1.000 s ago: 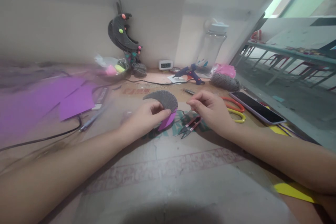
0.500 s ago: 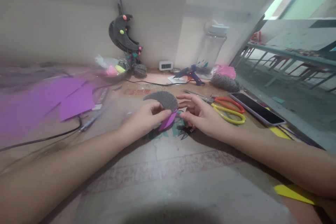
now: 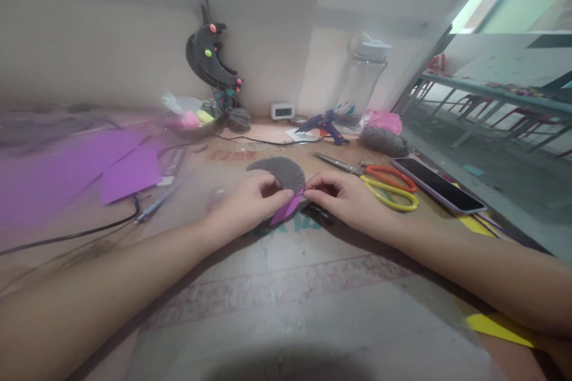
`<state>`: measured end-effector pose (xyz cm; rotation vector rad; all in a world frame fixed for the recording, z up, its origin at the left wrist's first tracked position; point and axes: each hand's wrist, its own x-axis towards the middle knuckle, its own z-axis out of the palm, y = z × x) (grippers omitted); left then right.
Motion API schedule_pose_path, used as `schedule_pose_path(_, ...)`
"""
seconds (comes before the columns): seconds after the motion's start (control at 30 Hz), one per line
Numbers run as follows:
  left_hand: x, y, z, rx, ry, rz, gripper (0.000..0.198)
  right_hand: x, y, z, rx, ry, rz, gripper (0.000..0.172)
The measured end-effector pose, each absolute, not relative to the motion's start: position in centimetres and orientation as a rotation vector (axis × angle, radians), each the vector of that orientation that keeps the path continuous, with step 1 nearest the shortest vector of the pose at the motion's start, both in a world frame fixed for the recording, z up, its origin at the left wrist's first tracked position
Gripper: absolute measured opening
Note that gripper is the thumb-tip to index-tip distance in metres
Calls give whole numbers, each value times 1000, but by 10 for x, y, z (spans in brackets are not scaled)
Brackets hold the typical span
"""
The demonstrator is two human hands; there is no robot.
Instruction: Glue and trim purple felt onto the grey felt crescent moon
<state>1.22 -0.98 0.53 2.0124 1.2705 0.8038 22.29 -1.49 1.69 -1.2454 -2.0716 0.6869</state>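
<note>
My left hand (image 3: 250, 203) pinches a crescent-shaped piece (image 3: 282, 174) whose upper part is wrapped in grey yarn and whose lower tip is bare purple foam. My right hand (image 3: 342, 197) has its fingertips closed on the crescent's right edge, where the yarn ends. Both hands hold it just above the table, near the middle. Small red-handled thread snips (image 3: 320, 212) lie mostly hidden under my right hand.
Orange and yellow scissors (image 3: 384, 187) and a phone (image 3: 436, 183) lie to the right. A grey yarn ball (image 3: 383, 139), blue glue gun (image 3: 322, 125), water jug (image 3: 363, 82) and finished dark crescent (image 3: 209, 58) stand behind. Purple foam sheets (image 3: 89, 171) and a black cable (image 3: 107, 227) lie left.
My right hand left the snips on the table, moved left with fingers spread, then closed its fingertips on the crescent's right edge. The left hand stayed in place.
</note>
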Motion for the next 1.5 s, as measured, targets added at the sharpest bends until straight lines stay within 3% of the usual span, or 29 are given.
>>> schedule_pose_path(0.3,12,-9,4,1938,1165,729,32,220,-19,15,-1266,-1998,719,19)
schedule_pose_path(0.63,12,-12,4,1963,1194,690,33,221,-23,13,-1198,-2054,487,16)
schedule_pose_path(0.87,11,-13,4,1969,1148,688,32,221,-18,14,-1238,-2001,673,19)
schedule_pose_path(1.13,11,-12,7,2135,1101,747,38,221,-12,16,-1253,-1807,1202,26)
schedule_pose_path(1.5,13,-16,9,2070,1204,771,36,219,-15,18,-1193,-1785,1181,26)
